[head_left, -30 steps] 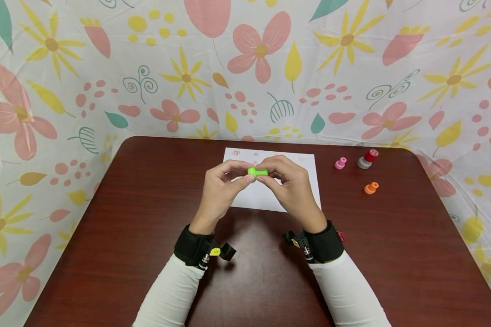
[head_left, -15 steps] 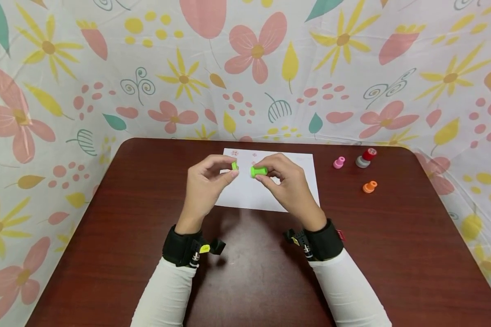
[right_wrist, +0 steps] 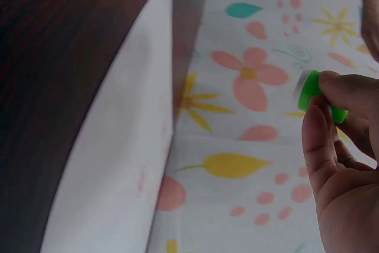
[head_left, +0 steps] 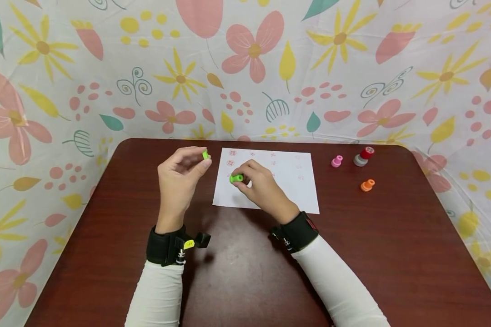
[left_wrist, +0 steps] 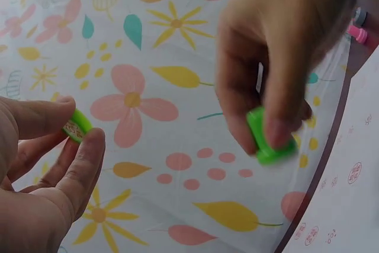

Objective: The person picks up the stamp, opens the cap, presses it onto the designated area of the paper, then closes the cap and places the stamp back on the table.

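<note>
My left hand pinches a small green stamp cap between thumb and fingertips, raised left of the paper. In the left wrist view the cap turns a patterned face toward the camera. Over the left part of the white paper, my right hand grips a green stamp by its handle, tilted sideways. A pale end of this stamp shows in the right wrist view. Small red stamped marks run in rows across the upper paper; the right hand hides some of them.
To the right of the paper stand a pink stamp, a red and grey stamp and an orange stamp. A floral cloth rises behind the dark wooden table.
The cap has come off the green stamp. My left hand has moved left with the cap, and my right hand has carried the stamp left over the paper.
</note>
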The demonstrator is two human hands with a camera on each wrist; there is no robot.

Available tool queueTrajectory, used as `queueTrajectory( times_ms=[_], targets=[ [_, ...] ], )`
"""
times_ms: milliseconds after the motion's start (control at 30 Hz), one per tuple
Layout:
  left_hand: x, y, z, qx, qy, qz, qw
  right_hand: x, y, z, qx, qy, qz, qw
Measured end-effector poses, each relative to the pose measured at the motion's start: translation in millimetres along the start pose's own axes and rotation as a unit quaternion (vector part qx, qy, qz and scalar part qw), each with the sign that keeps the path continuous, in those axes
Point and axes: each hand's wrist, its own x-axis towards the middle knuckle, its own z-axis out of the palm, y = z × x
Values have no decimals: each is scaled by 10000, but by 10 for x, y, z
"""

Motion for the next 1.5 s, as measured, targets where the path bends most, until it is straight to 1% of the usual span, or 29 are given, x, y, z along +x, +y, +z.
queueTrajectory(
  times_ms=[200, 433, 700, 933, 1100, 1333, 1500],
  targets=[
    [28, 7, -66, -166, 253, 29, 9995, 125, 22, 199, -440, -551, 211, 9973],
    [36, 18, -93, -62, 348, 35, 9994, 216, 72, 307, -822, -966, 217, 9917],
    [46, 10, -94, 45, 355, 5, 9994, 273, 116, 360, -1208, -1601, 323, 9791],
    [50, -1, -83, 26, 360, -26, 9993, 319, 101, 442, -1522, -2122, 394, 9645],
    [38, -4, -77, 121, 375, -82, 9992, 324, 69, 483, -1661, -2205, 317, 9606],
    [18, -5, -70, 132, 363, -136, 9992, 314, 65, 535, -2028, -2293, 189, 9518],
    [13, -5, -72, 189, 377, -143, 9990, 292, 79, 564, -2107, -2263, 101, 9509]
  ],
)
